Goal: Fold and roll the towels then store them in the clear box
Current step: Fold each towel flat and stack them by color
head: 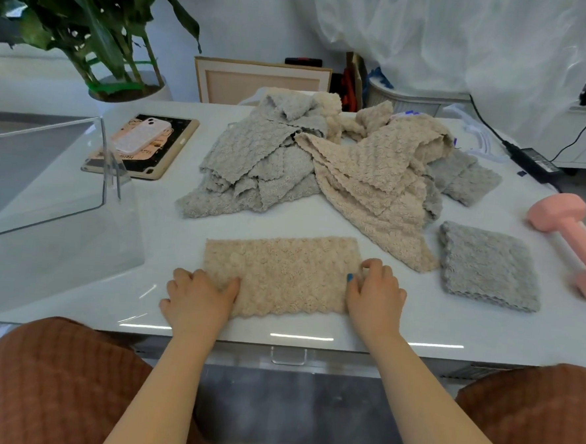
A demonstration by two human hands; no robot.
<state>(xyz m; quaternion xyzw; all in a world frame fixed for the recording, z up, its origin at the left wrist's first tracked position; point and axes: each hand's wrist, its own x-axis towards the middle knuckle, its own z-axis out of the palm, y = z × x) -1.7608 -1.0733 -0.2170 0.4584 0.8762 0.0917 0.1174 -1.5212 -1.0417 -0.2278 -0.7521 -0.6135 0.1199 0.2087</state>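
A beige towel [281,276], folded into a long strip, lies flat near the table's front edge. My left hand [197,298] rests on its left end, thumb on the cloth. My right hand [374,292] sits on its right end with curled fingers pinching the edge. Behind it lies a loose heap of grey towels [254,161] and beige towels [381,165]. A grey towel folded into a square [488,264] lies to the right. The clear box [47,172] stands at the left, with nothing visible inside.
A pink dumbbell [572,235] lies at the right edge. A tablet with a phone on it [145,144] sits behind the box. A potted plant [107,39] stands at the back left, and a black power adapter [532,164] with its cable at the back right.
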